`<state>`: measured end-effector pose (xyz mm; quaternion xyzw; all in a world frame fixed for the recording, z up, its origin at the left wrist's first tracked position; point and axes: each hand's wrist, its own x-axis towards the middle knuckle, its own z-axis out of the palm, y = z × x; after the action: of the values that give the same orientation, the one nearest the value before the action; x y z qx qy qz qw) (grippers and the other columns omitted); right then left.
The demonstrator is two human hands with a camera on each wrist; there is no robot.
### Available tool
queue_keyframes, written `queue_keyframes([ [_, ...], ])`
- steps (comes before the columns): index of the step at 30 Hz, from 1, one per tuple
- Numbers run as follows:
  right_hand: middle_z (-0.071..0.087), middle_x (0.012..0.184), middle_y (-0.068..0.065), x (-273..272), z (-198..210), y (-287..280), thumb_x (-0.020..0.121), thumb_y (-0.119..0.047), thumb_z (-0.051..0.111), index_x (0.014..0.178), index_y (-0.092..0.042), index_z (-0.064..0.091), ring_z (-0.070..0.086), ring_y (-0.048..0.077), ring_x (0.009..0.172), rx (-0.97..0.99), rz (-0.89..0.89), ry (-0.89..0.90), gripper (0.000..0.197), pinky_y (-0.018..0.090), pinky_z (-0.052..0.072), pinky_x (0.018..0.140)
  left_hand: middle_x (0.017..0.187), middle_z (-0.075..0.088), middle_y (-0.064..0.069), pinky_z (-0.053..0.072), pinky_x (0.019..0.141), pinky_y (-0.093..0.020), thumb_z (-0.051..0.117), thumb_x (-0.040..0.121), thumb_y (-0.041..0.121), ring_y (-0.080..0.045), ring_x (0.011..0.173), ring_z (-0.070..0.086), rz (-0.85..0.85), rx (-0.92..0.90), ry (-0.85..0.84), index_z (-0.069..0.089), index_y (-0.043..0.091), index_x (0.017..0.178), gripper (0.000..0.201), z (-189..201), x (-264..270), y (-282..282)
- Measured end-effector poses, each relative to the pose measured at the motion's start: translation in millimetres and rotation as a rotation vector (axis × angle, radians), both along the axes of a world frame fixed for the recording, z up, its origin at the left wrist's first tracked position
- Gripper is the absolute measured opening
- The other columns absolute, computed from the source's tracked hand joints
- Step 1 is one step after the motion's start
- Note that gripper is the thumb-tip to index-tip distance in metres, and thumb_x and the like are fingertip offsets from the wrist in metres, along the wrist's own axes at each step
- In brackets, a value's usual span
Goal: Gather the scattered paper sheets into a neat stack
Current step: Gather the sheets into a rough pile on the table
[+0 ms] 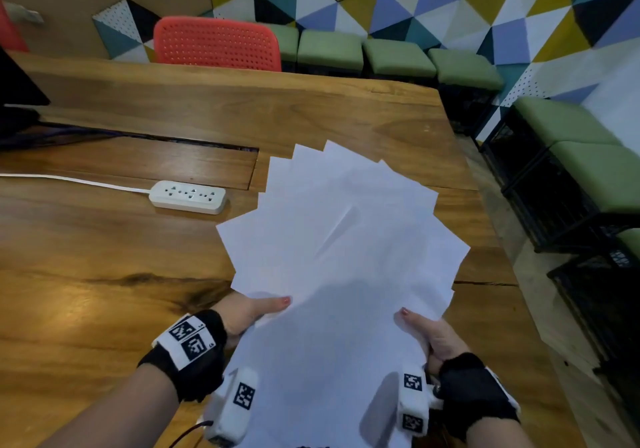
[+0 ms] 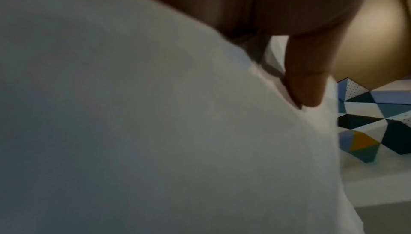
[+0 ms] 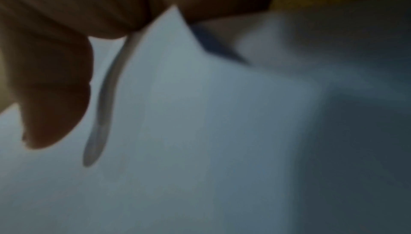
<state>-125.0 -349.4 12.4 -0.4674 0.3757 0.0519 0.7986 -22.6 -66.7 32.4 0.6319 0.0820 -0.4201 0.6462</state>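
Both hands (image 1: 254,311) (image 1: 429,335) on fanned sheets (image 1: 339,240)

Head view evenly lit, sharp centre, wide-angle bending at edges; soft glare on table (image 1: 104,309); both wrist views dim, blurred, out of focus, heavily shadowed.

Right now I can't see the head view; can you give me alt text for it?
Both hands, left hand and right hand, grip a fanned, uneven bunch of white paper sheets above a brown wooden table. A white power strip lies left of the sheets.
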Motion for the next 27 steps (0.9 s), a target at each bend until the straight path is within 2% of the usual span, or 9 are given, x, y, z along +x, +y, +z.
queue_keyframes([
  [3,0.07,0.057,0.012,-4.3,-3.8,1.8,0.032,-0.015,0.096,0.072,0.007,0.068,0.069,0.019,0.05,-0.027,0.055,0.042,0.054,0.022,0.053,0.043,0.083,0.069,-0.014,0.051,0.049,-0.021,0.075,0.076,0.017,-0.021,0.057,0.066,0.076,0.069,-0.032,0.069,0.005,0.08,0.014,1.7,-3.7,-10.9],
  [6,0.072,0.071,0.016,-2.7,-17.7,2.4,0.005,-0.031,0.095,0.091,0.012,0.063,0.07,0.03,0.067,-0.154,0.02,0.061,0.102,0.035,0.059,0.065,0.102,0.069,-0.013,0.055,0.076,-0.039,0.059,0.09,0.023,-0.032,0.085,0.065,0.18,0.202,-0.198,0.061,0.011,0.107,0.022,-10.8,0.5,-14.2],
  [8,0.07,0.082,0.02,-2.5,-20.8,1.8,0.029,-0.022,0.097,0.097,0.017,0.062,0.065,0.03,0.074,-0.189,-0.006,0.052,0.086,0.044,0.053,0.085,0.105,0.067,-0.017,0.053,0.082,-0.043,0.047,0.096,0.017,-0.029,0.086,0.063,0.234,0.233,-0.187,0.057,0.012,0.105,0.014,-13.1,3.8,-9.0],
  [11,0.062,0.109,0.029,-1.7,-19.4,2.1,0.07,0.006,0.074,0.11,0.019,0.055,0.061,0.022,0.073,-0.212,-0.013,0.067,0.046,0.043,0.045,0.094,0.101,0.066,-0.021,0.053,0.068,-0.035,0.046,0.095,0.008,-0.024,0.077,0.063,0.289,0.313,-0.192,0.056,0.007,0.09,0.011,-21.8,10.9,4.2],
  [16,0.072,0.068,0.005,0.4,-34.8,-1.8,-0.001,-0.04,0.092,0.092,0.007,0.064,0.07,0.01,0.058,-0.222,0.02,0.085,0.108,0.027,0.051,0.067,0.093,0.068,-0.012,0.056,0.066,-0.031,0.063,0.087,0.017,-0.022,0.082,0.065,0.273,0.385,-0.264,0.056,0.008,0.104,0.02,-28.8,17.8,11.4],
  [18,0.072,0.06,-0.001,1.5,-34.5,-1.2,0.028,-0.025,0.096,0.099,0.01,0.062,0.069,0.008,0.055,-0.202,0.045,0.065,0.086,0.022,0.053,0.058,0.084,0.068,-0.009,0.054,0.06,-0.025,0.058,0.09,0.012,-0.019,0.073,0.064,0.292,0.425,-0.311,0.058,0.004,0.104,0.016,-29.8,21.5,8.5],
  [20,0.071,0.056,-0.001,3.0,-32.4,0.9,0.069,0.005,0.076,0.104,0.014,0.059,0.068,0.009,0.052,-0.209,0.04,0.062,0.04,0.018,0.053,0.05,0.076,0.067,-0.005,0.051,0.058,-0.024,0.054,0.092,0.011,-0.017,0.067,0.061,0.344,0.407,-0.364,0.063,0.001,0.098,0.014,-28.2,24.0,6.5],
  [24,0.069,0.05,-0.001,3.0,-29.5,3.3,0.08,0.016,0.059,0.085,0.005,0.061,0.066,0.008,0.047,-0.203,0.052,0.081,0.012,0.015,0.049,0.042,0.064,0.068,0.001,0.051,0.048,-0.014,0.051,0.092,0.004,-0.003,0.049,0.063,0.411,0.207,-0.452,0.062,0.009,0.081,0.017,2.8,32.6,0.7],
  [27,0.067,0.047,0.001,3.3,-32.6,0.6,0.08,0.013,0.061,0.079,0.005,0.06,0.066,0.01,0.045,-0.206,0.045,0.107,0.008,0.015,0.048,0.04,0.065,0.072,0.004,0.056,0.061,-0.024,0.051,0.092,0.006,-0.009,0.061,0.067,0.457,0.142,-0.548,0.064,0.015,0.08,0.019,23.5,46.1,-2.9],
])
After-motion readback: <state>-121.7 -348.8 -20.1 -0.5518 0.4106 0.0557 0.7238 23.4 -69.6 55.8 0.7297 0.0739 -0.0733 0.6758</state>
